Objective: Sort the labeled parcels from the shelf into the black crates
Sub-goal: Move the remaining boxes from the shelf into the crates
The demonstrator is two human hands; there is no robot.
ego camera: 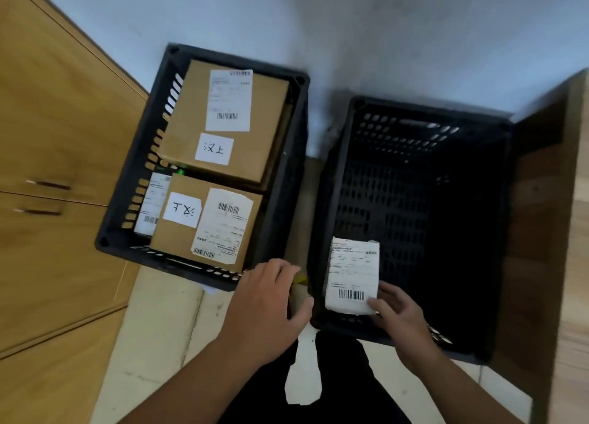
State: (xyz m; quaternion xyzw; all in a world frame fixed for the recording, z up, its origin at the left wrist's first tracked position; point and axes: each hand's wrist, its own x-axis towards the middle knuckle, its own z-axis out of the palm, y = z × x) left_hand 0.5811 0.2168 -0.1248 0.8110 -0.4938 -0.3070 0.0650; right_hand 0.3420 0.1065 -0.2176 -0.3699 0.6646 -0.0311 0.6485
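The right hand (396, 312) grips a small white-labelled parcel (352, 275) low inside the empty black plastic crate (414, 127), likely placing it; the left hand (271, 299) rests loose, empty.

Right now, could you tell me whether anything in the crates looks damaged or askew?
Yes: on the near box in the left crate, the shipping label sits crooked, its edges torn and peeling.
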